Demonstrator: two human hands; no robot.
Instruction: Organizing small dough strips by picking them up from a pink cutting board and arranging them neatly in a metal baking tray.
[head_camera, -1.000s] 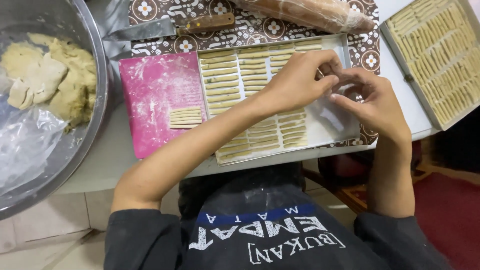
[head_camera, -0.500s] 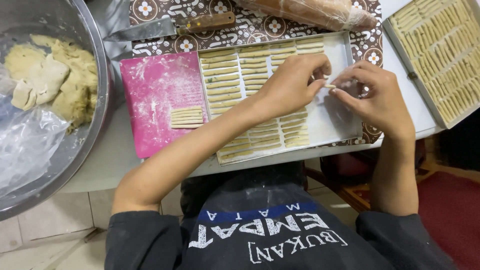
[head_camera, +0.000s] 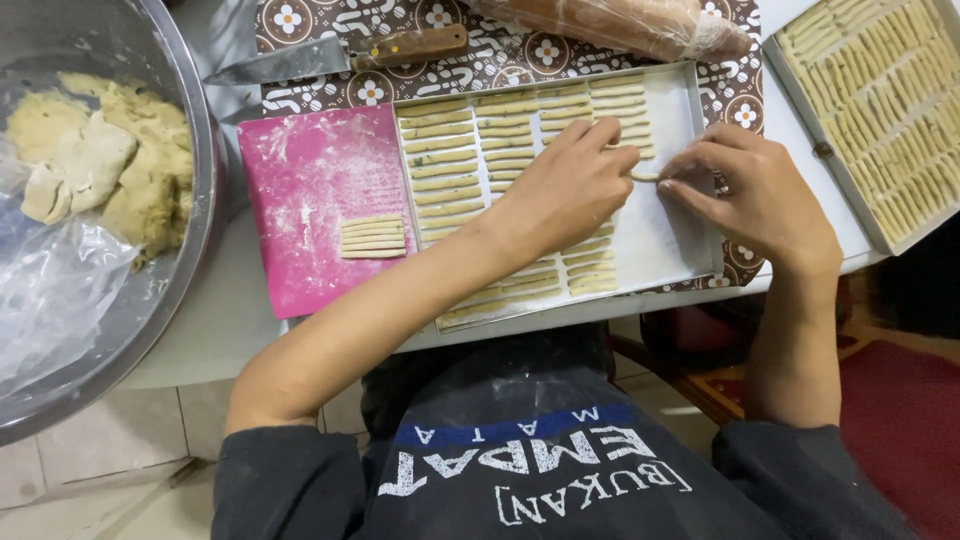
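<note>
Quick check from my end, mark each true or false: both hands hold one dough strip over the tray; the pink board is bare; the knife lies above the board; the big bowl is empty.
1. Both the left hand and right hand pinch one dough strip over the tray. True.
2. The pink board is bare. False: a small stack of cut strips lies on it.
3. The knife lies above the board. True.
4. The metal bowl is empty. False: it holds dough.

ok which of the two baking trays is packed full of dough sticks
The far-right tray, beside the right hand. The tray under both hands has bare space at its right side.
</note>
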